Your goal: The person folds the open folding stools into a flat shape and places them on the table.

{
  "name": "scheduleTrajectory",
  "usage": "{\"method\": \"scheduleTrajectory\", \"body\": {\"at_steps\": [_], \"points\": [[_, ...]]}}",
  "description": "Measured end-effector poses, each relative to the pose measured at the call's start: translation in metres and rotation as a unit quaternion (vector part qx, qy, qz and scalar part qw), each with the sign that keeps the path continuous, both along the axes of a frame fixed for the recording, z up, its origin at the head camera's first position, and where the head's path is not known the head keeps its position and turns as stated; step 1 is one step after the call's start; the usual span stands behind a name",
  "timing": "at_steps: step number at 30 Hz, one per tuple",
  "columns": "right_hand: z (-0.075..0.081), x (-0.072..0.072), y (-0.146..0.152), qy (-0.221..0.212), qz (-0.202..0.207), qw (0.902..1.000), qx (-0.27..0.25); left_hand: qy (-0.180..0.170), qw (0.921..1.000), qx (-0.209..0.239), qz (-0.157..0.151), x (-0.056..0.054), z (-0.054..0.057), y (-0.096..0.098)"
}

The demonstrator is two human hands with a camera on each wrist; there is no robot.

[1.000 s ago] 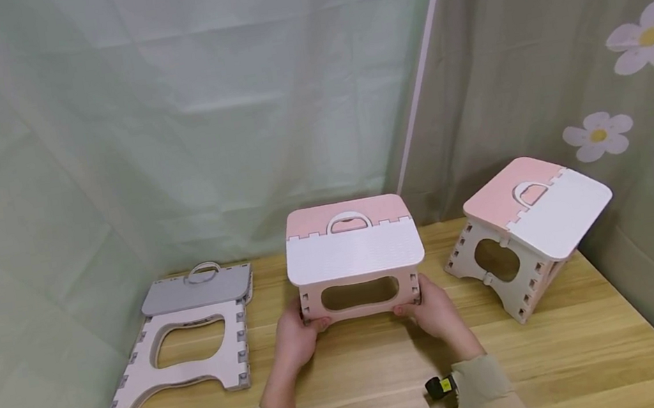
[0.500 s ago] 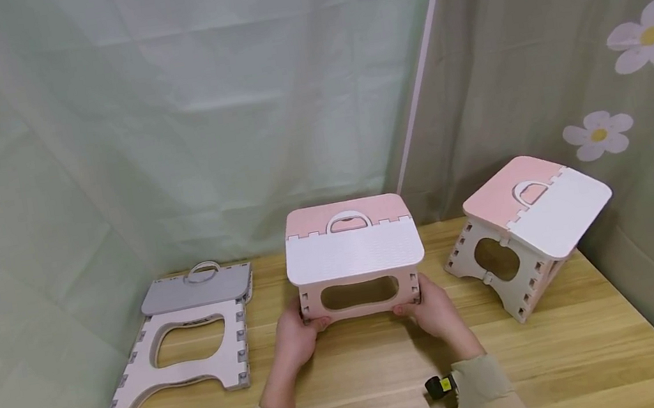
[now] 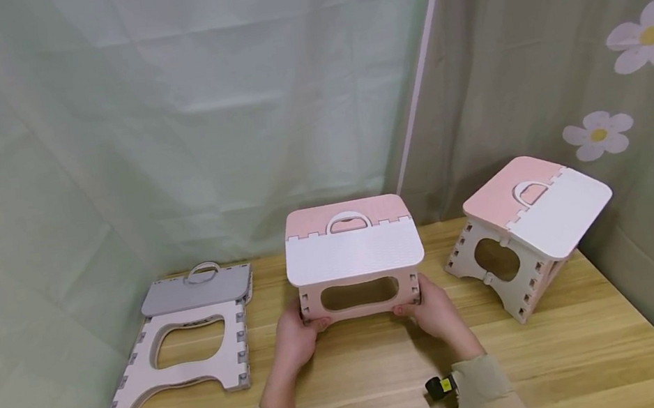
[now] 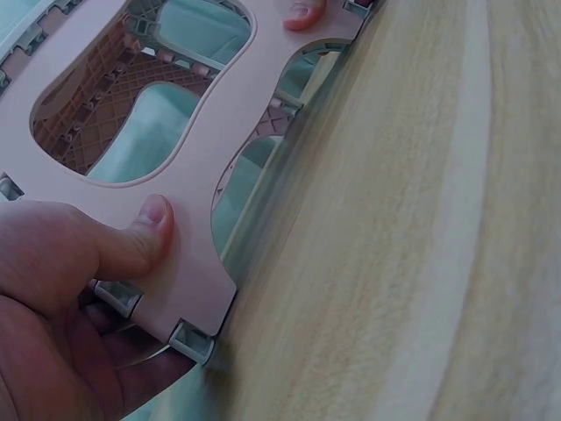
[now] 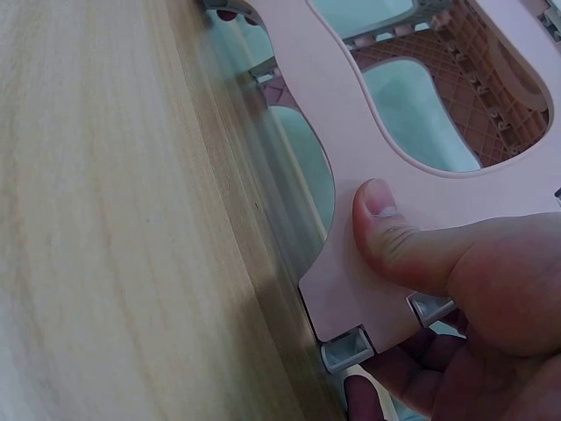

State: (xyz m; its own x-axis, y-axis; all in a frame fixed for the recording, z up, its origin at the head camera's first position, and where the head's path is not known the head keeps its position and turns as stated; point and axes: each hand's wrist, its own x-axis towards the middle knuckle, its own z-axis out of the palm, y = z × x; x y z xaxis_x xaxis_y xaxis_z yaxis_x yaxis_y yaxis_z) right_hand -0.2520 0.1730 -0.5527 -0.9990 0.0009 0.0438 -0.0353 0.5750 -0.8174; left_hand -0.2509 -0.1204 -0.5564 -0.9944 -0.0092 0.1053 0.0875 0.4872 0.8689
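An unfolded pink-and-white folding stool [image 3: 354, 256] stands upright at the middle back of the table, its white carry handle on the top. My left hand [image 3: 296, 336] grips the lower left corner of its front leg panel. In the left wrist view the thumb [image 4: 151, 230] presses the pink face while the other fingers curl behind the edge. My right hand [image 3: 435, 311] holds the lower right corner the same way, its thumb [image 5: 386, 224] on the panel in the right wrist view. The fingers behind the panel are partly hidden.
To the right a second pink-and-white folding stool [image 3: 539, 221] stands unfolded, turned at an angle. A grey-and-white folding stool [image 3: 194, 336] lies folded flat at the left. Behind the wooden table [image 3: 368, 395] hangs a pale green curtain [image 3: 261, 101].
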Motion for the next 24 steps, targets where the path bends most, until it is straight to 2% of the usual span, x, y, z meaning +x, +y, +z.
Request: {"method": "scheduleTrajectory", "body": {"at_steps": [24], "points": [[0.002, 0.0001, -0.0024, 0.001, -0.001, 1.0, 0.003, 0.004, 1.0, -0.002, 0.002, -0.0003, -0.0003, 0.0019]]}}
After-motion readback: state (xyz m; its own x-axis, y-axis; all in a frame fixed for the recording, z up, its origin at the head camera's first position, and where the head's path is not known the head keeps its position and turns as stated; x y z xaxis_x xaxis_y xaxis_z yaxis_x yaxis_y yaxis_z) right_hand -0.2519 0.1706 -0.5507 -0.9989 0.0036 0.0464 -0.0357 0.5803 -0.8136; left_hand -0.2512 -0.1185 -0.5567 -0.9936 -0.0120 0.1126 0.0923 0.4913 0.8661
